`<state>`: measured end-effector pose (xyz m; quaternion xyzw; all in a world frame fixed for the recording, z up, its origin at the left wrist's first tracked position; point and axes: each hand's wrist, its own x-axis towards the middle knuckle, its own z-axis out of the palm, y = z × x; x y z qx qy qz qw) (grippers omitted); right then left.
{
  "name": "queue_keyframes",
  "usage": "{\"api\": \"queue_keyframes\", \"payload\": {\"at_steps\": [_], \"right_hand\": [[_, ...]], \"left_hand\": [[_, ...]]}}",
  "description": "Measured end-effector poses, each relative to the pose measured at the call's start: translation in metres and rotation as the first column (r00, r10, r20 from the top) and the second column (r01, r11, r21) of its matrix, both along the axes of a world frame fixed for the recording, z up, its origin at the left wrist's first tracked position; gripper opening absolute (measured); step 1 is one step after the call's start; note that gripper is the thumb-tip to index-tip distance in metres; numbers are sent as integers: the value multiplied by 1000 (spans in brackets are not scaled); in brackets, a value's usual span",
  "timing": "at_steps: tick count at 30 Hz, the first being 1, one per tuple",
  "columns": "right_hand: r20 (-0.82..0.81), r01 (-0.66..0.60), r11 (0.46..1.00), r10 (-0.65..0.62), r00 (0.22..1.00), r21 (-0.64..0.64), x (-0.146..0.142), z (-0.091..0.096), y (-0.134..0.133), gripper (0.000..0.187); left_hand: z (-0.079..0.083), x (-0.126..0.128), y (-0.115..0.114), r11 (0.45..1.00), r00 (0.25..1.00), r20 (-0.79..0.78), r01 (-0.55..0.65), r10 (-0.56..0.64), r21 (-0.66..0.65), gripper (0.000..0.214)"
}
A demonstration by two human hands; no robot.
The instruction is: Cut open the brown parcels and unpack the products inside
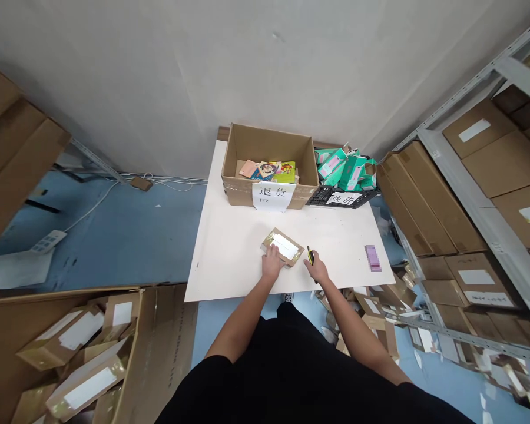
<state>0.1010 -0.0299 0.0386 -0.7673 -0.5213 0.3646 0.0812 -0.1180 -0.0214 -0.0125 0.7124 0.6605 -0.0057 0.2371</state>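
Note:
A small flat cardboard parcel point(284, 247) with a white label and shiny tape at its ends lies on the white table point(229, 253). My left hand point(271, 262) rests on its near left side, fingers stretched over the edge of the label. Just right of the parcel, my right hand point(317, 268) is closed around a yellow and black utility knife point(310, 255) that points away from me. A small gap separates the knife from the parcel. Whether its blade is out is too small to tell.
An open carton point(269, 141) holding several booklets stands at the table's back, beside a black crate point(357, 199) of green boxes point(352, 172). A purple pixelated item point(373, 258) lies at right. A large box point(145, 347) of parcels stands lower left; loaded shelves point(450, 176) line the right.

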Motion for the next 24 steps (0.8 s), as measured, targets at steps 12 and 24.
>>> {"api": "queue_keyframes", "payload": {"at_steps": [12,24], "right_hand": [[-82,41,998,-37,996,46,-1,-27,102,88],[-438,-237,960,151,886,-148,65,-22,76,28]], "left_hand": [[6,66,-26,992,989,-84,-120,118,-22,71],[-4,61,19,997,995,-99,-34,26,-75,73]]}}
